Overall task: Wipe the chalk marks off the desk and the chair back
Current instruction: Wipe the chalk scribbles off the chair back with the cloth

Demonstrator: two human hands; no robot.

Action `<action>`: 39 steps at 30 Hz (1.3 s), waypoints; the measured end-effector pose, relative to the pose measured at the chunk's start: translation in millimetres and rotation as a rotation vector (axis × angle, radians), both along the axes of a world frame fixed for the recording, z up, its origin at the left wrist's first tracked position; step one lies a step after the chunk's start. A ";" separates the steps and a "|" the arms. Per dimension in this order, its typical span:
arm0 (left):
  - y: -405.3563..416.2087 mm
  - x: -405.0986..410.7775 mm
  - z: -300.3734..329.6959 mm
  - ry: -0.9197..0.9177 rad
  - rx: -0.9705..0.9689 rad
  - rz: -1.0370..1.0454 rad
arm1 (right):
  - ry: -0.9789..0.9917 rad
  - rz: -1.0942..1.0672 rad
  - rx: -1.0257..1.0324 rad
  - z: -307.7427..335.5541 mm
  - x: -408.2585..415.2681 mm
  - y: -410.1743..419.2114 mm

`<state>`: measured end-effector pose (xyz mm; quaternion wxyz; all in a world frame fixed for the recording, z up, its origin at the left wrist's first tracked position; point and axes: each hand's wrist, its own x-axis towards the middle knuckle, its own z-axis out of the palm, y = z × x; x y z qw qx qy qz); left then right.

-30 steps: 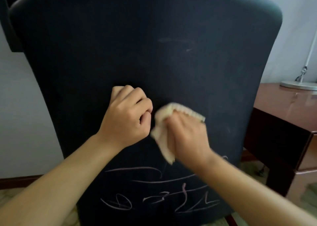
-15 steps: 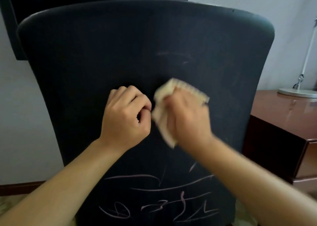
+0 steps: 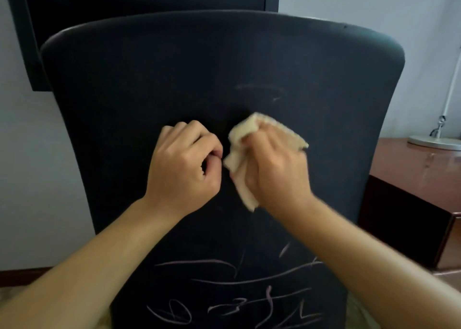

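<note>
Centrally, right hand (image 3: 277,169) gripping folded beige cloth (image 3: 239,159), pressed against dark chair back (image 3: 124,104); left hand (image 3: 183,169) just beside cloth, fingers curled into a fist, knuckles against the fabric, holding nothing visible. Below both hands, clear chalk marks (image 3: 237,301); above right hand, faint smudged traces (image 3: 262,90). Right of right hand, desk (image 3: 411,174) carrying lamp base (image 3: 435,141).
</note>
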<state>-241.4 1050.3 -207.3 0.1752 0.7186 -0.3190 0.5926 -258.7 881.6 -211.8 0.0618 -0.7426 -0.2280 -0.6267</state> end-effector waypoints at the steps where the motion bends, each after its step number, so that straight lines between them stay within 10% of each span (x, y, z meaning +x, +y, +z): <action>1: -0.9 -0.3 1.1 -0.002 -0.014 -0.005 | 0.022 -0.001 -0.065 -23.3 -2.5 0.1; 6: 4.3 -3.6 -1.2 0.020 0.079 0.009 | 0.192 -0.035 -0.229 -90.7 -12.2 -15.3; 14: 21.2 -4.2 7.2 0.050 0.128 0.047 | -0.054 -0.026 0.056 24.4 2.2 1.2; 21: 23.1 -8.1 0.7 0.084 0.106 0.036 | 0.128 -0.021 -0.089 -95.8 -13.1 -22.0; 29: 23.3 -7.7 5.0 0.087 0.106 0.040 | -0.038 -0.003 0.074 22.5 3.4 13.8; 39: 36.6 -6.6 5.0 0.175 0.018 0.084 | 0.140 0.030 -0.134 -23.6 -2.8 18.3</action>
